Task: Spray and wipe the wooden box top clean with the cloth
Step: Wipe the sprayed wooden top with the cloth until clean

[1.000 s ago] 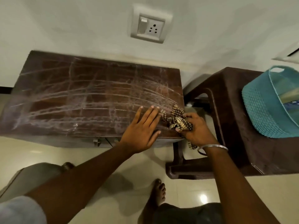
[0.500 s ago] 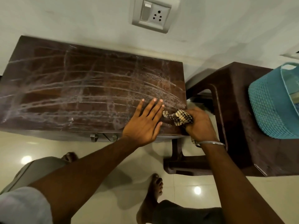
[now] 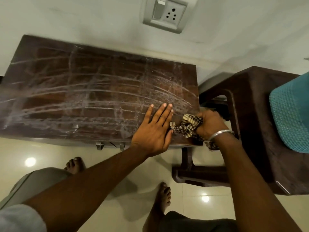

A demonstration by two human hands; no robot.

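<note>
The dark wooden box top (image 3: 80, 97) stretches across the left and middle, covered with whitish curved wipe streaks. My left hand (image 3: 154, 129) lies flat on its near right part, fingers spread, holding nothing. My right hand (image 3: 210, 124) is at the box's near right corner, closed on a bunched brown-and-cream checked cloth (image 3: 187, 125) that rests on the wood. One end of the cloth hangs below my wrist. No spray bottle is in view.
A dark brown plastic stool (image 3: 247, 114) stands just right of the box, with a teal woven basket (image 3: 289, 119) on it. A wall socket (image 3: 165, 14) is on the wall behind. My bare feet (image 3: 163, 196) stand on glossy floor tiles.
My right hand with the cloth has shifted slightly right towards the box's corner and gathered the cloth tighter. My left hand stays flat on the wood. The camera has moved closer.
</note>
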